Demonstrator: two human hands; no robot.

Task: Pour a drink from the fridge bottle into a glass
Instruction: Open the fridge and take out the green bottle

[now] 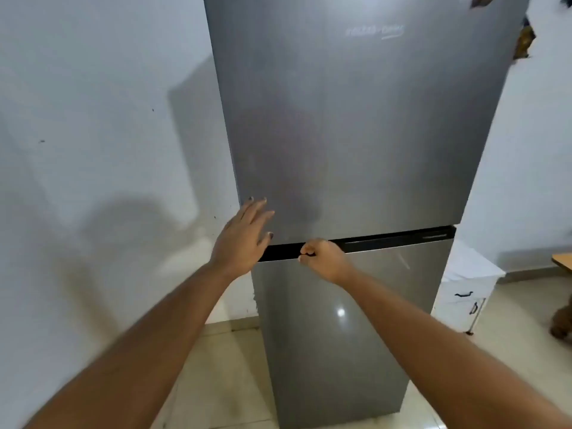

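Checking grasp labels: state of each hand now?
Left hand: open, fingers spread at the fridge door edge.
Right hand: closed at the black handle strip.

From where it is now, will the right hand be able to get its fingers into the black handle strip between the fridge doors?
Probably yes. The right hand is already curled at the black handle strip, nothing between them. The left hand is spread against the upper door.

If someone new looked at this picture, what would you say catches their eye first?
The tall grey fridge fills the middle, both doors shut, against a white wall. At the black strip between its doors, the right hand is curled into the handle recess, while the left hand is spread flat at the upper door's lower left corner. A small white cabinet stands to the fridge's right.
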